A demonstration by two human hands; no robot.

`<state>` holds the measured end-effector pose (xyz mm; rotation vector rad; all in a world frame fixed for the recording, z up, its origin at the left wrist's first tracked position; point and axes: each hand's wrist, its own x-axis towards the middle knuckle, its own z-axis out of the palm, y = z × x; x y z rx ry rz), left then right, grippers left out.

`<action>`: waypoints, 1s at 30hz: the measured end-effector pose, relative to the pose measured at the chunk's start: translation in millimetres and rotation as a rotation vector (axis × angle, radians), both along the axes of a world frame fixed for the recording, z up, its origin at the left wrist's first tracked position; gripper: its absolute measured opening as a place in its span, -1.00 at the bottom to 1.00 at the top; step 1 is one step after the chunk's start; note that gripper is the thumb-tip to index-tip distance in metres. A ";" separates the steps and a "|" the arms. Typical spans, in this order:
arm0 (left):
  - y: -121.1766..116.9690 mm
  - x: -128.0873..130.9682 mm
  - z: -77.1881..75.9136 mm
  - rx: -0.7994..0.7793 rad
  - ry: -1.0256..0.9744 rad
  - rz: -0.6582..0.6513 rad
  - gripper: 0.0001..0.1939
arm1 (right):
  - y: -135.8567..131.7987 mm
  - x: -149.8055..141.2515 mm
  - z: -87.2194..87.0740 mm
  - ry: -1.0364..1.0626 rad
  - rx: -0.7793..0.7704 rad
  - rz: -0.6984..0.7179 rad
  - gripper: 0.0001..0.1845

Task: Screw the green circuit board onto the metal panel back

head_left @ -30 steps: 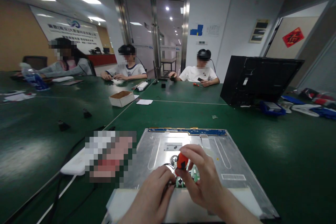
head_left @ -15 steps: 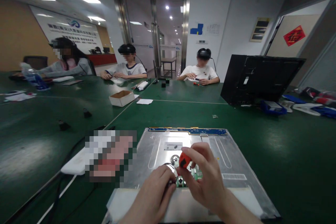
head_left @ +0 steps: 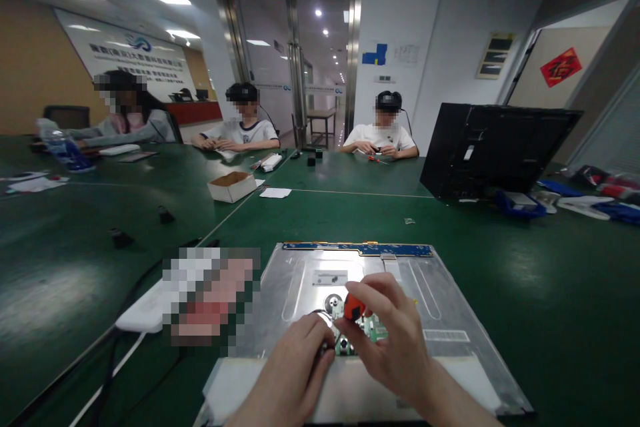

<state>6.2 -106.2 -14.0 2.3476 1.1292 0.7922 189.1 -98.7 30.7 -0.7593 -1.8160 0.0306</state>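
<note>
The display panel (head_left: 450, 307) lies metal back up in front of you, and its green circuit board (head_left: 379, 328) sits near the centre. The blue circuit strip (head_left: 400, 251) is in place along the 12 o'clock edge. Work at the board looks partway, with the board not off the panel. Your right hand (head_left: 395, 340), at 4 o'clock of the red-and-black screwdriver (head_left: 354, 307), pinches its handle between thumb and fingertips above the board. Your left hand (head_left: 295, 360), at 8 o'clock of it, rests by the board with its fingers curled close together; you cannot tell whether they grip anything. The screwdriver's tip is hidden, so whether it meets a screw, and how tight any screws are, cannot be judged. Your hands cover much of the board.
</note>
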 end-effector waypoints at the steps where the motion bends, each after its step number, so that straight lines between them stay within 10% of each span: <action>1: 0.1 -0.1 0.0 -0.001 0.001 -0.003 -0.89 | -0.2 0.6 0.3 -0.019 -0.015 0.016 -0.58; 8: -0.2 0.6 2.9 -0.037 0.013 -0.029 -0.87 | -1.1 2.9 0.6 -0.075 -0.044 0.146 -0.42; 19: 4.0 -1.6 -4.3 0.016 0.008 -0.044 -0.85 | -4.0 -0.1 -18.1 0.001 -0.041 -0.039 -0.50; 30: 8.4 3.4 -7.3 0.032 0.028 -0.006 -0.90 | -4.8 -0.4 3.1 -0.100 -0.060 0.131 -0.43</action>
